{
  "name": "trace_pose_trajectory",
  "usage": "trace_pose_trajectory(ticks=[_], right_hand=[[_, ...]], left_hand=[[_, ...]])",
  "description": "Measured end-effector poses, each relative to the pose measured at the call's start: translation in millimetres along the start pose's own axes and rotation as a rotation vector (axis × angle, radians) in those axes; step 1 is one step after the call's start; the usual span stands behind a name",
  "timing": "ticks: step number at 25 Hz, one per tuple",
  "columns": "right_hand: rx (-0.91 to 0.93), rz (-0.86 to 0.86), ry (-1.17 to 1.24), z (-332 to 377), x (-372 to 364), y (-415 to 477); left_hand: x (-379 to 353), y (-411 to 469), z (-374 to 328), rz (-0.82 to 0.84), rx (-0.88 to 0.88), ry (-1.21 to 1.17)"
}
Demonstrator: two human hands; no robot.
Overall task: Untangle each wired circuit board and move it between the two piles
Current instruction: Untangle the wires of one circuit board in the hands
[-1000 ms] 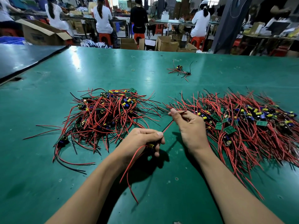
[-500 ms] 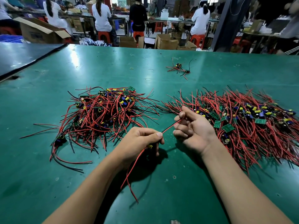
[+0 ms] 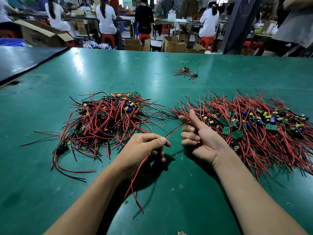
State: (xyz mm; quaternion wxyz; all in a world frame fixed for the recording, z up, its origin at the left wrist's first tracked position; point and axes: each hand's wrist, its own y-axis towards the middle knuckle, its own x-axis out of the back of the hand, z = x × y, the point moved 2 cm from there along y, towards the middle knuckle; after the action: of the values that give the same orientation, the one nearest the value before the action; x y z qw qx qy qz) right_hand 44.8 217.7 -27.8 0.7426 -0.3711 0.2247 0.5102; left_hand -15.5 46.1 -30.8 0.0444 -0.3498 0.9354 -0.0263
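Left hand (image 3: 144,148) grips board (image 3: 154,152); right hand (image 3: 199,138) pinches its red wire (image 3: 174,130). Advise pulling wire straight, gently, clear of right pile (image 3: 254,129).

Green table mat (image 3: 50,192), scuffed, glare patches; darker bench (image 3: 25,60) adjoining at left; open cardboard box (image 3: 40,36) beyond; people (image 3: 105,19) seated on red stools (image 3: 108,39) at far benches; floor cartons (image 3: 174,44); dark pillar (image 3: 237,24) at right.
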Motion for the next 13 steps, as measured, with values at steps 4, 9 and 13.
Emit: trace_pose_trajectory(ticks=[4, 9, 13], right_hand=[[0.077, -0.013, -0.05, -3.8, -1.6, 2.1], [0.157, 0.01, -0.262, -5.7, -1.7, 1.3], [0.373, -0.063, -0.844, -16.9, -4.5, -3.0]], left_hand=[[-0.9, -0.5, 0.1, -0.015, 0.022, -0.035], [0.7, 1.1, -1.4, -0.099, 0.073, -0.194], [5.0, 3.2, -3.4, -0.211, 0.062, -0.278]])
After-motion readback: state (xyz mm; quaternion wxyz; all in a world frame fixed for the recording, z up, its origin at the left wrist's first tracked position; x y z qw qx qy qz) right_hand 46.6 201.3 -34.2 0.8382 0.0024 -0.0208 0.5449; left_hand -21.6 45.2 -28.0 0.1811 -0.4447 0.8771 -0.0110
